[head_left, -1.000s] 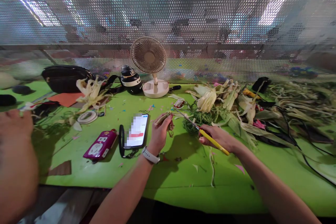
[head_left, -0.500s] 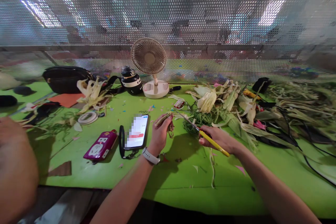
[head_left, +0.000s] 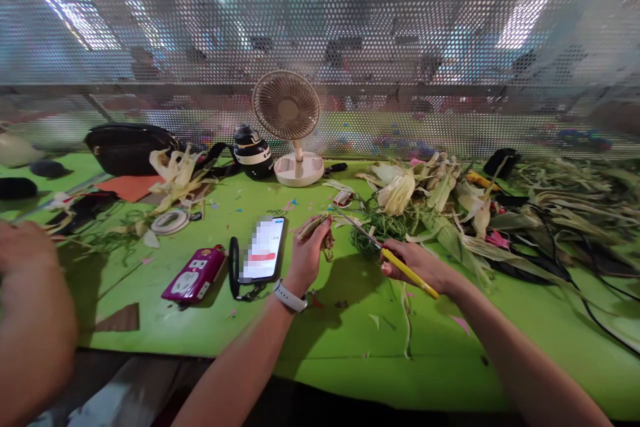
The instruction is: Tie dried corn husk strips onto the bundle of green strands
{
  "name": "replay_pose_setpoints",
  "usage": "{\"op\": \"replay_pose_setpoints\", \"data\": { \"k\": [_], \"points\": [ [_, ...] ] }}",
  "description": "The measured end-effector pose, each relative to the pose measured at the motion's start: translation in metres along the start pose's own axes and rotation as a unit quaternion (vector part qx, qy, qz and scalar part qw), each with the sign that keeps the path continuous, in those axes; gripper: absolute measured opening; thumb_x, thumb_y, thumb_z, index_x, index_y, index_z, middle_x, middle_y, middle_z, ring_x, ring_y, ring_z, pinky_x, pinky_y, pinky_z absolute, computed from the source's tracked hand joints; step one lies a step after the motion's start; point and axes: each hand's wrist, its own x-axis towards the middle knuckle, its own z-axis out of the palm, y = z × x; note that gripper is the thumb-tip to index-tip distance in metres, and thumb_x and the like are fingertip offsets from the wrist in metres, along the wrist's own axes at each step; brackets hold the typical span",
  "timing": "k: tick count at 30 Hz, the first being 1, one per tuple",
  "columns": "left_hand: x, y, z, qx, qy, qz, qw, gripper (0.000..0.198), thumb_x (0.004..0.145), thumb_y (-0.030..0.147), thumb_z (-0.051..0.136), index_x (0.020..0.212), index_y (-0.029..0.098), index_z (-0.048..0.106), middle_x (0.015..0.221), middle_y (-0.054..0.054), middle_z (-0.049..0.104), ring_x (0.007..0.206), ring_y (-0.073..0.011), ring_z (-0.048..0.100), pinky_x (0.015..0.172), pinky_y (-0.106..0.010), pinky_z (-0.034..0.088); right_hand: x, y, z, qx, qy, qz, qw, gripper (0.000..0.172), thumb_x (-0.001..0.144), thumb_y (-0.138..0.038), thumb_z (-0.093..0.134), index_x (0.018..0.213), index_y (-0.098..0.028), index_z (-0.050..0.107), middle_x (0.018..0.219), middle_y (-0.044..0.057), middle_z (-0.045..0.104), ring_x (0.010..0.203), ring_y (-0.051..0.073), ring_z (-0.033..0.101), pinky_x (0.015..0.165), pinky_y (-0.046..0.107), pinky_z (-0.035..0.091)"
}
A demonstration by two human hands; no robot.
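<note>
Closed around a small bundle of dried husk strips, my left hand is above the middle of the green table. My right hand grips yellow-handled scissors. Their metal blades point up and left, the tips near the bundle. Behind the scissors lies a tangle of green string. A pale strip hangs or lies just below my right hand; I cannot tell which. Left of my left hand is a lit phone, beside a purple case.
A small fan and a black bottle stand before a perforated metal screen. Corn husks and black cables crowd the right side. Another person's arm reaches in at left, near a black bag.
The view has shifted very slightly. Both my hands keep nearly the same pose with the bundle and the scissors. The other person's arm at left has moved a little.
</note>
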Motion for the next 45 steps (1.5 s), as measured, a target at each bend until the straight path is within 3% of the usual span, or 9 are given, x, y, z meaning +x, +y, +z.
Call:
{"op": "replay_pose_setpoints", "data": {
  "k": [11,30,37,45],
  "points": [
    [0.000,0.001,0.001,-0.074,-0.006,-0.018,0.997,0.005,0.067,0.023,0.070,0.066,0.019,0.067,0.061,-0.003,0.062,0.058,-0.0148,0.056,0.050,-0.024,0.044,0.000,-0.002,-0.001,0.012,-0.003,0.003,1.000,0.069,0.076,-0.082,0.029,0.085,-0.017,0.050,0.075,0.005,0.057,0.064,0.015,0.048,0.058,0.029,0.038],
    [0.002,-0.008,0.002,-0.078,-0.014,-0.032,0.996,0.019,0.067,0.034,0.072,0.066,0.018,0.063,0.056,0.001,0.056,0.050,-0.0108,0.050,0.047,-0.023,0.043,0.000,-0.001,-0.001,0.012,-0.004,0.001,1.000,0.068,0.077,-0.081,0.030,0.086,-0.016,0.051,0.076,0.005,0.058,0.064,0.015,0.049,0.058,0.029,0.039],
    [0.003,-0.012,0.002,-0.115,-0.009,-0.052,0.992,0.028,0.066,0.035,0.075,0.084,0.017,0.064,0.060,0.004,0.057,0.050,-0.0070,0.050,0.046,-0.019,0.042,-0.001,0.000,-0.002,-0.002,0.000,0.002,1.000,0.069,0.077,-0.081,0.028,0.085,-0.016,0.051,0.075,0.005,0.058,0.063,0.016,0.049,0.058,0.029,0.038],
    [0.008,-0.021,0.001,-0.187,-0.029,-0.059,0.980,0.028,0.064,0.029,0.077,0.089,0.018,0.071,0.081,-0.002,0.071,0.070,-0.0101,0.062,0.063,-0.019,0.049,-0.002,0.004,-0.008,0.011,0.017,0.003,1.000,0.069,0.077,-0.081,0.026,0.083,-0.016,0.050,0.075,0.005,0.056,0.066,0.016,0.049,0.062,0.029,0.040]
  ]
}}
